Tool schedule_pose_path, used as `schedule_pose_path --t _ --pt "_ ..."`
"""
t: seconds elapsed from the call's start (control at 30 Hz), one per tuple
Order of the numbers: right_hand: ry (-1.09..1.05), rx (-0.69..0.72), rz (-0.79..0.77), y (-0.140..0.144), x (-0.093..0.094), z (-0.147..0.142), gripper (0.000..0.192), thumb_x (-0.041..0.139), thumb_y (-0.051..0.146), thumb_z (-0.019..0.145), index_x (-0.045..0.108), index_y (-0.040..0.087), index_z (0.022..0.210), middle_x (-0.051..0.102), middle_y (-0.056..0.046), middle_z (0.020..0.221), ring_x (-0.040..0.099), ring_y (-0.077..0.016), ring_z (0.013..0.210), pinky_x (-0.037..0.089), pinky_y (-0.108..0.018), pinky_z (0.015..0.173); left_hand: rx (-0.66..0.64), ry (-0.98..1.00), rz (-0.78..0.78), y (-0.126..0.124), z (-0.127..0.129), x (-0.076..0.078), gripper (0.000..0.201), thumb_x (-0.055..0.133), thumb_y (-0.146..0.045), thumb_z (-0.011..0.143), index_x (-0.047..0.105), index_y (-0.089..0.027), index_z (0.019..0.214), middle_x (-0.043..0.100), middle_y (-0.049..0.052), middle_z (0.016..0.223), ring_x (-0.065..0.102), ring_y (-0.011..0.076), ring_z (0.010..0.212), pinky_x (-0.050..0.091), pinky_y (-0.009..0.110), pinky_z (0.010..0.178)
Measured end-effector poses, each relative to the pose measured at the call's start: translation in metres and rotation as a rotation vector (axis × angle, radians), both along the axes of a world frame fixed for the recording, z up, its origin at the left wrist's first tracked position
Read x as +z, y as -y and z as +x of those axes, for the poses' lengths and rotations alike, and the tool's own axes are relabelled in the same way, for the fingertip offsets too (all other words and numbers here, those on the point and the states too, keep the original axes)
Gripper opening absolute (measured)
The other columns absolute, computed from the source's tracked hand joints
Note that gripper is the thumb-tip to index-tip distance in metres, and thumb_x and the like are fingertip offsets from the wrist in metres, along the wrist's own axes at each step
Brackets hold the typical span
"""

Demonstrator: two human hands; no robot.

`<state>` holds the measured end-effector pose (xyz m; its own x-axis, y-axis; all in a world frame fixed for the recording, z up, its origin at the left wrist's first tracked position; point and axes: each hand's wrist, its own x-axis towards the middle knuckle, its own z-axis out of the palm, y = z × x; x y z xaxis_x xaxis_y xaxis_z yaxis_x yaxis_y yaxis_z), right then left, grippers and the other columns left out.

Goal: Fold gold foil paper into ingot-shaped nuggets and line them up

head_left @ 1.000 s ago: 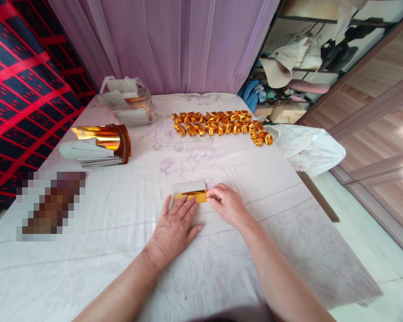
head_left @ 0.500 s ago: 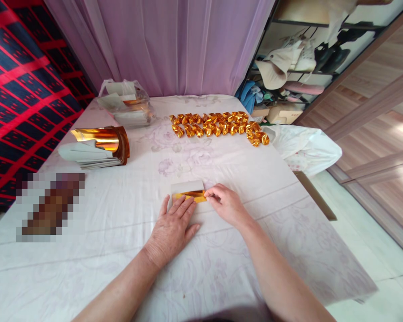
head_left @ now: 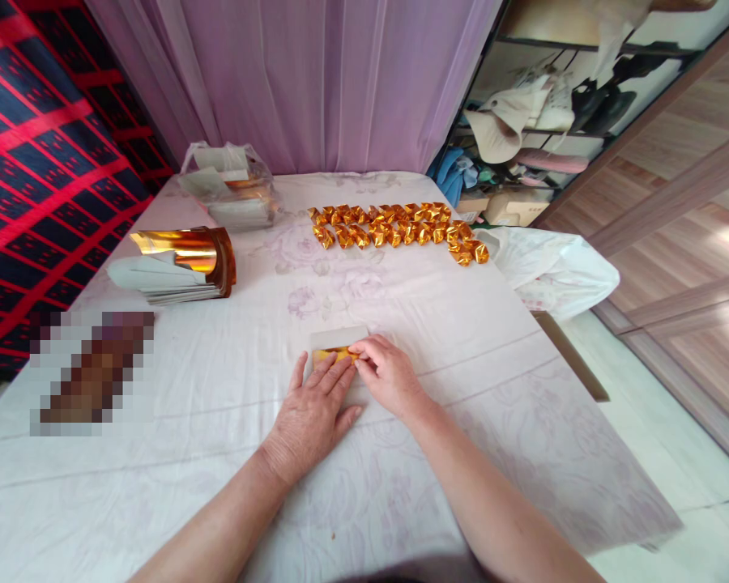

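I see the table (head_left: pixel 219 453), covered by a pale flowered cloth, filling most of the view; all positions below are given relative to it. At its far edge hangs a lilac curtain (head_left: pixel 316 81). Over its right edge lies a white plastic bag (head_left: pixel 559 271). Near its far left corner sits a clear bag of paper sheets (head_left: pixel 231 190), and closer along the left side lies a stack of gold-faced sheets (head_left: pixel 176 267), the top sheets curled up. Across the far middle of the table run two rows of folded gold pieces (head_left: pixel 401 227), touching one another. At the table's centre, my left hand (head_left: pixel 313 413) lies flat, palm down, fingers spread, its fingertips pressing on the near edge of the sheet of paper (head_left: pixel 338 344). The sheet lies flat, white side up, with a gold strip folded over along its near edge. My right hand (head_left: pixel 389 376) is just beside the left, fingers curled, their tips pinching the gold fold at its right part.
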<state>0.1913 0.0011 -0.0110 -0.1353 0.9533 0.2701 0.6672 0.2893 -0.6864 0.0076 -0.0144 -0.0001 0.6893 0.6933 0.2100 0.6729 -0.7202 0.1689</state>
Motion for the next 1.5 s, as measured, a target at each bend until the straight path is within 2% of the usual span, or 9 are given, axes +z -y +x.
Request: schedule_pose_path --t 0.13,0.4,0.73,0.87,1.17,1.3,1.5 --pt "-0.003 -0.004 -0.031 0.000 0.002 -0.002 0.025 0.055 0.002 0.081 0.062 0.022 0.095 0.065 -0.004 0.095 0.062 -0.0149 0.080 0.052 -0.028 0.073 0.022 0.024 0.028 0.001 -0.009 -0.002 0.049 0.042 -0.046 0.098 0.055 -0.017 0.136 0.057 0.009 0.140 0.046 0.0295 0.134 0.011 0.055 0.119" --pt "0.016 -0.023 -0.063 0.002 0.002 -0.005 0.020 0.060 0.007 0.082 0.063 0.022 0.094 0.063 -0.004 0.095 0.062 -0.0156 0.082 0.052 -0.030 0.076 0.066 0.036 0.047 -0.002 -0.037 -0.001 0.041 0.043 -0.040 0.098 0.060 -0.019 0.130 0.058 0.009 0.138 0.047 0.0318 0.133 0.008 0.061 0.117" --pt "0.081 -0.059 -0.071 0.001 0.003 -0.011 0.015 0.068 0.013 0.080 0.063 0.021 0.092 0.061 -0.004 0.093 0.060 -0.0169 0.083 0.050 -0.031 0.076 0.110 0.057 0.009 -0.011 -0.046 0.008 0.035 0.044 -0.040 0.098 0.067 -0.026 0.119 0.061 0.007 0.135 0.050 0.0321 0.130 0.019 0.063 0.114" --pt "0.149 -0.083 -0.054 0.000 0.005 -0.016 0.013 0.071 0.019 0.080 0.063 0.022 0.089 0.061 -0.004 0.091 0.059 -0.0181 0.084 0.049 -0.032 0.076 0.147 0.079 -0.024 -0.014 -0.049 0.009 0.033 0.043 -0.040 0.098 0.068 -0.027 0.117 0.062 0.007 0.133 0.051 0.0312 0.129 0.022 0.063 0.113" --pt "0.233 -0.165 -0.076 -0.001 0.013 -0.026 0.020 0.077 0.029 0.075 0.062 0.021 0.086 0.062 -0.006 0.090 0.059 -0.0216 0.084 0.047 -0.033 0.073 0.155 0.083 -0.040 -0.016 -0.049 0.007 0.030 0.044 -0.036 0.098 0.068 -0.027 0.114 0.064 0.006 0.131 0.052 0.0309 0.128 0.025 0.063 0.110" --pt "0.197 -0.143 -0.060 -0.001 0.010 -0.023 0.017 0.075 0.024 0.076 0.060 0.022 0.085 0.063 -0.005 0.089 0.059 -0.0203 0.083 0.047 -0.032 0.074 0.159 0.088 -0.042 -0.017 -0.050 0.007 0.029 0.045 -0.035 0.097 0.069 -0.029 0.113 0.065 0.006 0.130 0.054 0.0300 0.127 0.025 0.063 0.110" --pt "0.069 -0.037 -0.107 -0.003 0.005 -0.012 0.018 0.067 0.008 0.076 0.061 0.022 0.087 0.063 -0.002 0.087 0.059 -0.0168 0.082 0.048 -0.029 0.073 0.166 0.090 -0.062 -0.019 -0.053 0.005 0.027 0.046 -0.033 0.097 0.069 -0.030 0.112 0.066 0.005 0.128 0.055 0.0292 0.125 0.027 0.064 0.109"
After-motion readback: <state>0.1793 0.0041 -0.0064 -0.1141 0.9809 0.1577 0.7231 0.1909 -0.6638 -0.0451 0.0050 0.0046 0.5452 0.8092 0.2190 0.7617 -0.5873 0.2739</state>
